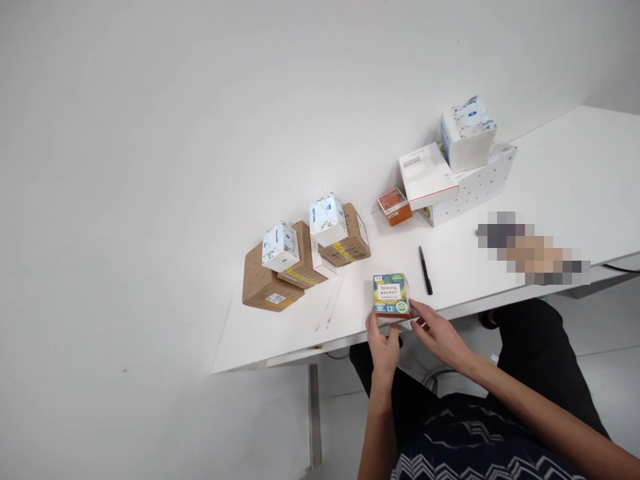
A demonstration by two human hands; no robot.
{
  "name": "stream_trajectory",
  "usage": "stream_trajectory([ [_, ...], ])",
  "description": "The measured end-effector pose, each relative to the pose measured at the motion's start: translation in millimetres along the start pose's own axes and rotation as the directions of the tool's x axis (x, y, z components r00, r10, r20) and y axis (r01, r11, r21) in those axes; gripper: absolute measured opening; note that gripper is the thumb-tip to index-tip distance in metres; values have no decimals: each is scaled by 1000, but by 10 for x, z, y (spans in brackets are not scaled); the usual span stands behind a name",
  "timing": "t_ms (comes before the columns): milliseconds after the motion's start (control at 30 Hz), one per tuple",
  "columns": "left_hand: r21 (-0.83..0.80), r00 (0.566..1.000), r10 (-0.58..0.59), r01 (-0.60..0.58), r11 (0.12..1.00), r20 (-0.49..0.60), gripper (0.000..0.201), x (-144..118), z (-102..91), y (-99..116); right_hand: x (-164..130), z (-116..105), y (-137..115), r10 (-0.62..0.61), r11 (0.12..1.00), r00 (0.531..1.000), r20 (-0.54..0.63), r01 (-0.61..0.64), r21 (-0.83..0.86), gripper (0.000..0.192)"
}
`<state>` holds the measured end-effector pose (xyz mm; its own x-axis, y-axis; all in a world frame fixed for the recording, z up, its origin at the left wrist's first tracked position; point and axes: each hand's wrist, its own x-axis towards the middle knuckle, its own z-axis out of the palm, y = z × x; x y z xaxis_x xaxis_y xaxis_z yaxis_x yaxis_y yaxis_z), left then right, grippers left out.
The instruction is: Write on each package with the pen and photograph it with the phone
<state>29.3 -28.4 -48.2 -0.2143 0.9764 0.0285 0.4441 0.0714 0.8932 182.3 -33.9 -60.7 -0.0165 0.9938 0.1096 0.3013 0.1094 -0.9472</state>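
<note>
A small green, blue and yellow carton (389,293) printed "Binking" is at the near edge of the white table, with an orange strip along its lower side. My left hand (384,347) grips its near left corner, fingers along the side and thumb towards the front. At the near right corner, my right hand (440,333) has its fingers curled against the carton. Whether the carton rests fully on the table or is slightly raised, I cannot tell. A black pen (425,271) lies just right of it.
Brown cardboard boxes (265,283) stand on the white table (345,313) at left, with tissue packs (327,219) on top. Along the wall are an orange carton (396,208), a power bank box (429,175), a dotted white box (480,183) and another tissue pack (469,137). A blurred patch (533,250) covers something at right.
</note>
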Motion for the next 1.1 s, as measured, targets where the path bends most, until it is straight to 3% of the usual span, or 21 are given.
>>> stream_trajectory([
  [133,-65,1000,-1,1,998,-3,37,25,32,2,-3,27,1,-4,1000,1000,-17,5,12,49],
  [267,-181,999,42,-46,982,-26,38,-7,11,138,30,-45,-140,47,997,997,-65,-43,65,46],
  [400,-171,992,98,-111,979,-83,40,-39,-54,318,55,-119,-299,81,993,993,-87,-72,98,45],
  [600,-156,992,118,-122,980,-34,43,-22,-90,435,111,-142,-354,63,993,990,-126,-50,105,49],
  [900,-177,990,135,-138,975,-29,44,17,15,267,189,-77,-144,-6,997,997,-79,13,80,46],
  [1100,-176,994,87,-74,982,68,32,73,93,48,176,-31,30,17,1000,999,-30,-17,-7,47],
])
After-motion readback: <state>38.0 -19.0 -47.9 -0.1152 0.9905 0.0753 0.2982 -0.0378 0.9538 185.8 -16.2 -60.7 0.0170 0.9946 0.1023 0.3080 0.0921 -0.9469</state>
